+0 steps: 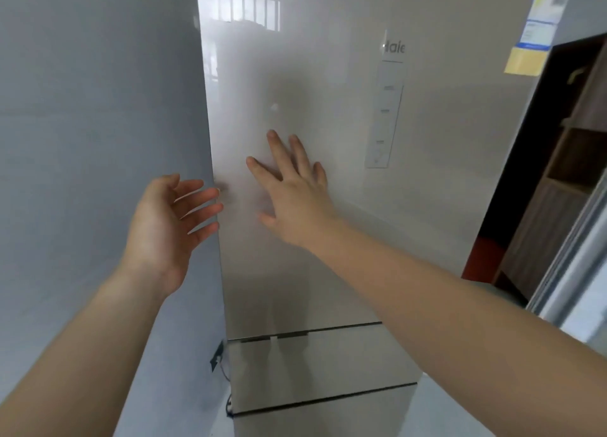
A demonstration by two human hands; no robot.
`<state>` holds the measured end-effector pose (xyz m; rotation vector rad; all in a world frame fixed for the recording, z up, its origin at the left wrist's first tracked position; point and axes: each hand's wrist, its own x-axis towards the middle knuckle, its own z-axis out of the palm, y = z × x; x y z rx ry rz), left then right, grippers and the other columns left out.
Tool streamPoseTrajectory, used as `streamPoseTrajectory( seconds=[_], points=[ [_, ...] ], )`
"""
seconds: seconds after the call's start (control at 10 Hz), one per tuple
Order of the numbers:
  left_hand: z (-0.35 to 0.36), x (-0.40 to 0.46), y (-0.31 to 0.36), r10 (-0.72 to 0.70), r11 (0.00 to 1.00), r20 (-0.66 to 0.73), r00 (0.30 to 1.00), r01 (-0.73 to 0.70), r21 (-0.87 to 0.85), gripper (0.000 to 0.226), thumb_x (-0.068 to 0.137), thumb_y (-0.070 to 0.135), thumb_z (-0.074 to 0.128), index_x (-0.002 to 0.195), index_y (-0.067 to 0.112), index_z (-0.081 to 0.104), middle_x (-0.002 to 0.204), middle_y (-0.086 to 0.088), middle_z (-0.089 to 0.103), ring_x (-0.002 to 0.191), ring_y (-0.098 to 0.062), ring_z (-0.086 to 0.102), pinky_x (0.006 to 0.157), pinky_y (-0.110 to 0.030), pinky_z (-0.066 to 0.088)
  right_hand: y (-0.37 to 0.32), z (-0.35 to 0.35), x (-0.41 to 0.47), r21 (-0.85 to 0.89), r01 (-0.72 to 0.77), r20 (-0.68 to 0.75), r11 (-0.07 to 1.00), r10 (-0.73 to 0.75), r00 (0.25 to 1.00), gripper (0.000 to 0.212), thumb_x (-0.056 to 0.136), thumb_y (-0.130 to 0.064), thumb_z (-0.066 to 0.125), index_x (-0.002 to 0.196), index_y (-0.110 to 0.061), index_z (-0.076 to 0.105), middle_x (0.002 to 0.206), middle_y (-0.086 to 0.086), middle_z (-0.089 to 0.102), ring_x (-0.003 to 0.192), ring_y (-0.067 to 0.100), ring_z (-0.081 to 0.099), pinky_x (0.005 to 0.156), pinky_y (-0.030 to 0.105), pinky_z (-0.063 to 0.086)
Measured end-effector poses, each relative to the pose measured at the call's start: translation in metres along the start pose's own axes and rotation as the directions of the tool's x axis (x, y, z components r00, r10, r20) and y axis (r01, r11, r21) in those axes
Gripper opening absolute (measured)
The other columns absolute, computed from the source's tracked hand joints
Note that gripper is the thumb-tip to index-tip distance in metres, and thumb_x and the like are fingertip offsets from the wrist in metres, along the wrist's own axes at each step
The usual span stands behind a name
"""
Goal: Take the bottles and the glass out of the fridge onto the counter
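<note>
A tall glossy beige fridge (328, 272) fills the middle of the view, its upper door closed. My right hand (292, 190) lies flat on that door with fingers spread, holding nothing. My left hand (167, 223) is open, palm turned right, with its fingertips at the door's left edge. The bottles and the glass are hidden from view behind the closed door.
A grey wall (98, 124) stands directly left of the fridge. Two lower fridge drawers (322, 364) sit below the upper door. A control panel (384, 114) and a label sticker (538, 22) are on the door. Dark wooden shelving (565, 173) stands at the right.
</note>
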<state>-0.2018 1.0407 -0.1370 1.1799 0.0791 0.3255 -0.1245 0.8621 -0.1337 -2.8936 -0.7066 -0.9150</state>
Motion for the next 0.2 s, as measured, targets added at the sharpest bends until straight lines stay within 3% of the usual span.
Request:
streamPoseTrajectory(
  seconds=[0.1,0.2],
  points=[
    [0.008,0.007,-0.008,-0.021,0.999,0.042,0.999,0.022,-0.024,0.039,0.103,0.042,0.038,0.119,0.016,0.061,0.122,-0.007,0.073,0.109,-0.025,0.069,0.096,-0.041,0.049,0.006,-0.024,-0.001,0.100,-0.011,0.109,0.995,0.000,0.994,0.083,0.091,-0.044,0.070,0.163,-0.034,0.029,0.176,-0.004,-0.015,0.162,0.029,-0.012,0.125,0.062,0.019],
    [0.018,0.012,-0.014,-0.029,0.999,0.070,0.997,0.032,-0.042,0.039,0.103,0.041,0.036,0.119,0.016,0.062,0.121,-0.006,0.074,0.110,-0.024,0.069,0.098,-0.041,0.048,0.008,-0.038,-0.005,0.252,-0.041,0.145,0.967,0.004,0.989,0.084,0.093,-0.049,0.068,0.164,-0.034,0.026,0.177,-0.006,-0.003,0.162,0.023,-0.003,0.128,0.050,0.017]
  ],
)
